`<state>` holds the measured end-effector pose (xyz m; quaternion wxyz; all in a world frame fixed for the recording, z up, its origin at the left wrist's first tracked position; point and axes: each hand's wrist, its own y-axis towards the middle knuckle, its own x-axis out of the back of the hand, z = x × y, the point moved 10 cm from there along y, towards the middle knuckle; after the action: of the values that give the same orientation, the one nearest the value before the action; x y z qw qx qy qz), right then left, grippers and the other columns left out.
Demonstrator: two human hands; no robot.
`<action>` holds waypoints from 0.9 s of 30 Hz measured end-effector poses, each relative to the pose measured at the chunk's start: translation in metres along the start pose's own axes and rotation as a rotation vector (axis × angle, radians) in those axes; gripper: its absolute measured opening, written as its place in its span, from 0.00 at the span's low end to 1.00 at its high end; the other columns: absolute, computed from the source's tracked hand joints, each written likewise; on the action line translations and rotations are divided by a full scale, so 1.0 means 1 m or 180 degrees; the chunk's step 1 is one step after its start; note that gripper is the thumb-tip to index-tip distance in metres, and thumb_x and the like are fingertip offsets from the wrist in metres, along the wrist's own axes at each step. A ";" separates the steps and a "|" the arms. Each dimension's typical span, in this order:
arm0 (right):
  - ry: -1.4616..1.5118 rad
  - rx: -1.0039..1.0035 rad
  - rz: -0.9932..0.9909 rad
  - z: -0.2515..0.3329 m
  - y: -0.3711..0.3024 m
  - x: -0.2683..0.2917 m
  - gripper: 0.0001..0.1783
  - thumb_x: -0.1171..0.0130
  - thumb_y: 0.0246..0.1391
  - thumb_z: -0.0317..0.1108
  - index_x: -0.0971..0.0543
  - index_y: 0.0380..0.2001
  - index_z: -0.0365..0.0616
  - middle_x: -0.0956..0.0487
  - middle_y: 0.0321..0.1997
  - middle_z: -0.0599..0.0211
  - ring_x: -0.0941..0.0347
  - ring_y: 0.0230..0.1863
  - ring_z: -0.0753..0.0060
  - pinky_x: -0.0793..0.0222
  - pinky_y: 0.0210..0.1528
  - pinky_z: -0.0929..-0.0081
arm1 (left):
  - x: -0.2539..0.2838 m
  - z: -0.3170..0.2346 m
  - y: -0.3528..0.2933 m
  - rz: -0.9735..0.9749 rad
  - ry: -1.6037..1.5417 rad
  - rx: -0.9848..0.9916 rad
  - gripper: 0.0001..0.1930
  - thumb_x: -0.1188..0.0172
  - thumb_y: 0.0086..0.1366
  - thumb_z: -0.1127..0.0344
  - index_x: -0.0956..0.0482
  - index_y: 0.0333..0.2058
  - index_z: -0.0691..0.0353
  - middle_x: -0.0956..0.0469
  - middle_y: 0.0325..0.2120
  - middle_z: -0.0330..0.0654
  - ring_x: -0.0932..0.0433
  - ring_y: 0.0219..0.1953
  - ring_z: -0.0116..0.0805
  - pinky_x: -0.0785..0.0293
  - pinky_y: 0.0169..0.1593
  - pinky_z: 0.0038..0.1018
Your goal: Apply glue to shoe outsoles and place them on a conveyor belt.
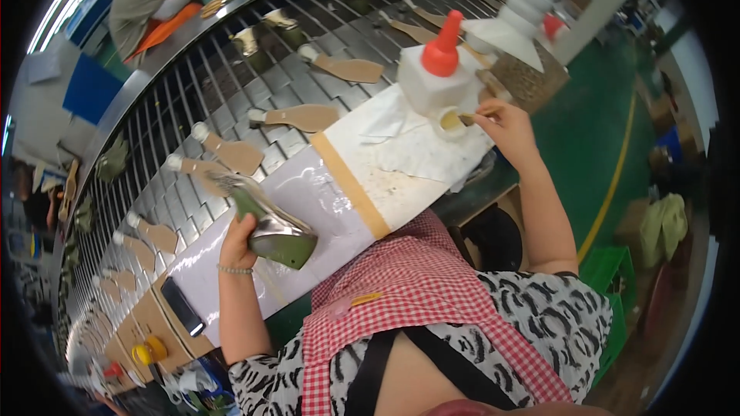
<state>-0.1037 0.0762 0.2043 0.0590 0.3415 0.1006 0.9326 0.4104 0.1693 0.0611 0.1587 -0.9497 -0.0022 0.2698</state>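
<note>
My left hand (239,243) is closed around a green shoe last (288,249) with shiny metallic material along its side, held tilted over the worktop. Beyond it, several tan soles with pale heels lie on the metal-slat conveyor, among them one sole (301,117). Out to the right, my right hand (510,132) pinches the handle of a brush (467,119). The brush's tip is at the mouth of a small white cup (450,123) with yellowish liquid inside. Right behind the cup stands a white square bottle (432,86) with a red nozzle cap.
The conveyor (223,77) curves along the far side, carrying more soles and green lasts. A white flexible duct (539,0) hangs at the upper right. On the worktop (308,185), a dark phone (183,306) lies at the left end. Another person (146,11) sits across the conveyor.
</note>
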 end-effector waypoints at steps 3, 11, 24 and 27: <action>-0.0093 -0.0109 0.0030 -0.022 0.009 -0.008 0.09 0.36 0.49 0.28 0.21 0.34 0.37 0.19 0.29 0.67 0.25 0.31 0.80 0.30 0.35 0.80 | -0.049 -0.002 0.000 0.0579 -0.1149 -0.0237 0.31 0.32 0.56 0.58 0.32 0.56 0.63 0.28 0.54 0.44 0.29 0.56 0.40 0.36 0.63 0.38; -0.0879 -0.0134 0.0479 -0.036 0.024 -0.039 0.08 0.39 0.48 0.31 0.21 0.31 0.40 0.19 0.29 0.57 0.22 0.32 0.61 0.28 0.36 0.68 | -0.083 -0.012 -0.005 0.0042 -0.0383 -0.0687 0.32 0.29 0.53 0.64 0.33 0.54 0.63 0.26 0.48 0.39 0.27 0.51 0.35 0.34 0.59 0.32; 0.0390 -0.0315 0.0355 -0.064 0.017 -0.035 0.08 0.39 0.50 0.30 0.22 0.33 0.39 0.20 0.30 0.67 0.27 0.31 0.77 0.34 0.32 0.79 | -0.119 -0.010 0.006 -0.0520 0.0760 -0.1237 0.35 0.31 0.48 0.80 0.35 0.55 0.67 0.27 0.50 0.45 0.27 0.52 0.37 0.31 0.57 0.32; 0.1873 -0.0848 0.0234 -0.087 0.012 -0.036 0.09 0.38 0.52 0.31 0.22 0.36 0.41 0.21 0.31 0.70 0.25 0.36 0.79 0.34 0.35 0.82 | -0.123 -0.004 0.007 -0.0491 0.1337 -0.1644 0.38 0.30 0.48 0.79 0.38 0.58 0.65 0.32 0.56 0.45 0.30 0.55 0.39 0.32 0.59 0.32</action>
<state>-0.1336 0.0457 0.1193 0.0377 0.0499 -0.0220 0.9978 0.3068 0.1508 0.1247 -0.0700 -0.9905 -0.1095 0.0461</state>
